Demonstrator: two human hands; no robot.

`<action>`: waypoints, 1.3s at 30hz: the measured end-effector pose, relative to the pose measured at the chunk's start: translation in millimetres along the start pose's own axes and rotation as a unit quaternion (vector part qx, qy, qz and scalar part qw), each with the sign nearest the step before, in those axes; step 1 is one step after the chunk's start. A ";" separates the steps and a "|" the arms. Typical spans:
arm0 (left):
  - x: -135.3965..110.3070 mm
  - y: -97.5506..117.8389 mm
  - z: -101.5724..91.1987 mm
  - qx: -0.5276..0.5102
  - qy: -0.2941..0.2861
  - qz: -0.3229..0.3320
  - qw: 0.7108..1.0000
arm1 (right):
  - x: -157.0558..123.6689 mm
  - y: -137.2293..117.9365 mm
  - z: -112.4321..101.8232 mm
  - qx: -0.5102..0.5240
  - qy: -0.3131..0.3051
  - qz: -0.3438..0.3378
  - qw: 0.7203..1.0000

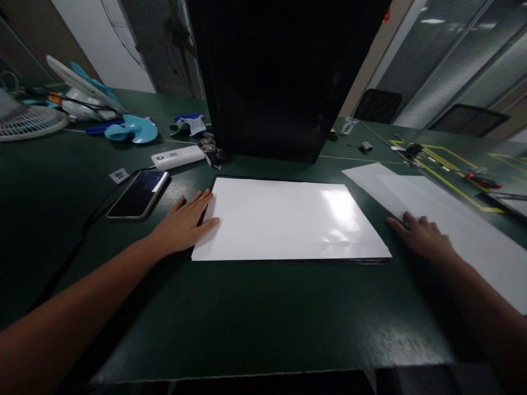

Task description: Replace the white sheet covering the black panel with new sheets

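Observation:
A glossy white sheet [280,219] lies on a thin dark board or folder [370,261], whose edge shows along the back, left and front. My left hand [185,222] rests on its left edge, fingers outstretched and thumb spread onto the white surface. To the right, two overlapping matte white paper sheets [465,219] lie on the green table [263,318]. My right hand [426,238] is over their near left edge, with thumb and fingers apart and nothing visible in its grasp. Whether it presses on the paper is hard to tell.
A large black screen [280,82] stands behind the sheet. On the left are a smartphone [140,195], a white power bank [178,157], blue fan blades [134,129] and a fan grille [33,123]. A red-handled tool [482,181] and yellow tape marks [457,189] are far right.

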State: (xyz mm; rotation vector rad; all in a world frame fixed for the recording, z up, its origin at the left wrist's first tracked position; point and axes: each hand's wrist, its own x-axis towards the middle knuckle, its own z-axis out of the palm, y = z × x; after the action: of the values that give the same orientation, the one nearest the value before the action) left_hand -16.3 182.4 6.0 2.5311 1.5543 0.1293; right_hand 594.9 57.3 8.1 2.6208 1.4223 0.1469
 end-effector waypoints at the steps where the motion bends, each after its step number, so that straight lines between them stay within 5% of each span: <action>1: 0.5 -0.5 0.5 0.001 -0.001 0.000 1.000 | 1.3 2.3 2.5 0.009 -0.004 0.000 1.000; 12: -1.3 -0.8 0.1 -0.001 -0.003 -0.001 1.000 | -20.1 -14.6 -22.5 -0.028 0.044 -0.033 0.998; 17: -1.9 0.9 -2.3 -0.001 -0.003 -0.004 1.000 | -43.1 -27.5 -43.2 -0.037 0.116 -0.033 0.992; 20: -2.2 0.8 -2.3 -0.001 -0.005 -0.001 1.000 | -64.4 -41.5 -49.9 -0.015 0.152 -0.154 0.976; 23: -2.3 0.6 -1.2 0.000 -0.001 -0.004 1.000 | -83.4 -63.8 -49.9 0.041 0.153 -0.373 0.914; 26: -2.0 0.8 -0.7 -0.003 0.009 -0.005 1.000 | -97.9 -93.8 -46.0 0.070 0.121 -0.491 0.860; 31: -1.9 1.8 -3.8 -0.043 0.007 -0.012 0.999 | -113.4 -130.8 -40.6 0.085 0.093 -0.539 0.833; 39: 1.1 2.0 -3.7 -0.047 0.019 -0.026 0.998 | -118.4 -135.1 -40.3 0.125 0.068 -0.545 0.826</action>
State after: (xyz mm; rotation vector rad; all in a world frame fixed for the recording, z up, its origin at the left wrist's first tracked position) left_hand -14.7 182.9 10.0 2.4286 1.5861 0.2408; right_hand 412.8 34.1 21.6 1.5270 2.8606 -0.0064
